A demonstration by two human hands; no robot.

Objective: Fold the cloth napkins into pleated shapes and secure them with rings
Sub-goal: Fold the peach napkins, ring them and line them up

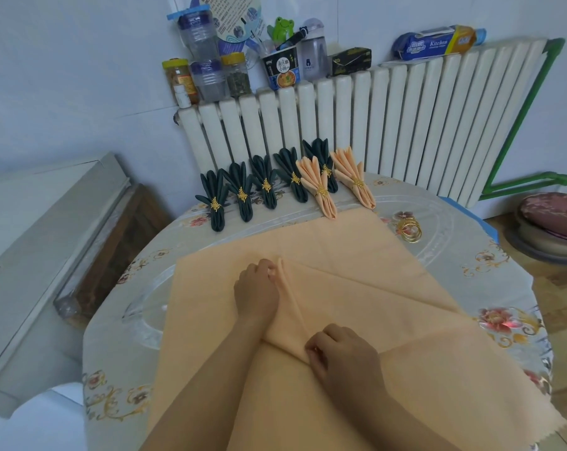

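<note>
On the round table (454, 222), the left hand (256, 289) and the right hand (342, 353) are pinching a raised pleat in the peach napkin (357, 255), while finished dark green napkins (243, 193) and loose gold rings (409, 230) are lying beyond.

I see left hand (257, 289), right hand (342, 353): both bare, forearms bare, no sleeves, rings, watch or gloves visible.

You see a white wall (64, 76), a white radiator (373, 125) with jars (207, 76) on top, and a round table (119, 369).
</note>
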